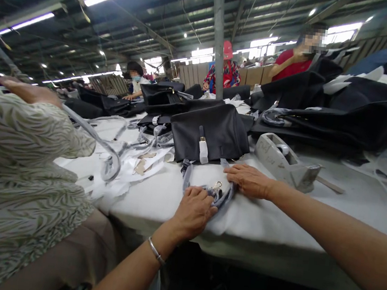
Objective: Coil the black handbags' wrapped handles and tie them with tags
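Observation:
A black handbag (211, 135) lies on the white-covered table in front of me, its flap strap wrapped in white at the buckle. Its handle (228, 199), covered in clear plastic film, loops toward me at the table's near edge. My left hand (196, 210), with a silver bangle at the wrist, has its fingers curled over the near part of this loop. At the loop's right side, close to the bag, my right hand (249, 181) grips the handle with fingers bent. A metal snap hook (217, 185) shows between my hands. My fingers partly hide the handle.
A grey tape dispenser (283, 161) stands right of the bag. More black bags (355, 120) are piled at the right and behind. Paper scraps (148, 163) and wrapped straps lie at the left. A co-worker in a patterned shirt (22, 159) stands close on the left, holding a wrapped strap (91, 132). A post (218, 37) rises behind.

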`<state>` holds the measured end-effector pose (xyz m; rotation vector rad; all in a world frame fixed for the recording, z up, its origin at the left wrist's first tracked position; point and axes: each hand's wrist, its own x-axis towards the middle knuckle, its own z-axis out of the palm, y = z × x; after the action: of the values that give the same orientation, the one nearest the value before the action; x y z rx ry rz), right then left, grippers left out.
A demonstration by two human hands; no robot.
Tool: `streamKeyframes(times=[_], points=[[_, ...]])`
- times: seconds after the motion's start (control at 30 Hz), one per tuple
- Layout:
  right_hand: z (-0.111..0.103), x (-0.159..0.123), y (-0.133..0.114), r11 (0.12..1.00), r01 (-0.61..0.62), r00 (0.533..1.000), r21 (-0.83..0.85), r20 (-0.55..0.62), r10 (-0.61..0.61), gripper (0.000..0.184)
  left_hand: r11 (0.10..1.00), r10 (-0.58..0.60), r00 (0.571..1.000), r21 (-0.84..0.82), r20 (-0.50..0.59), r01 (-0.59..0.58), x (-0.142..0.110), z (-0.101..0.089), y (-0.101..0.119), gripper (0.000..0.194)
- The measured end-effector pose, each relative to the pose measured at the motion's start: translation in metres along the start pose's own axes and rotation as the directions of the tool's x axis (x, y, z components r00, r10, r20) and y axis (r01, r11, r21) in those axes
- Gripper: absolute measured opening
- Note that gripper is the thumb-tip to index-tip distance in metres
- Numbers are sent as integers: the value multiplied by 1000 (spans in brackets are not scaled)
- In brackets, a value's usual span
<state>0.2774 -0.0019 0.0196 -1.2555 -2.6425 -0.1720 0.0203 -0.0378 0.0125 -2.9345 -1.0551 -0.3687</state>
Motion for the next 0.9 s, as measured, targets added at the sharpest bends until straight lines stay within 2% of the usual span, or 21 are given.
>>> streamKeyframes(times=[0.13,0.23,0.3,0.5,0.67,0.77,0.9], points=[[11,-21,-25,997,65,991,-48,-116,-70,43,999,-4,999,-38,46,6,3,-7,-3,19],[14,-33,-41,994,102,963,-42,-247,-109,38,997,82,988,-3,135,-82,9,-21,-8,18],[14,-38,-43,994,105,951,-12,-290,-104,30,991,133,977,6,168,-136,12,-28,-10,17],[12,-44,-37,997,33,964,71,-267,-13,13,983,138,985,-133,105,-124,4,-20,-12,21],[9,-44,-43,993,0,948,119,-316,38,19,964,160,980,-231,120,-129,4,-23,-16,32],[7,-43,-49,991,68,948,117,-318,-27,30,961,171,966,-248,196,-120,12,-34,-18,38],[7,-40,-60,980,177,935,90,-327,-139,44,964,182,936,-241,302,-109,22,-44,-20,32]])
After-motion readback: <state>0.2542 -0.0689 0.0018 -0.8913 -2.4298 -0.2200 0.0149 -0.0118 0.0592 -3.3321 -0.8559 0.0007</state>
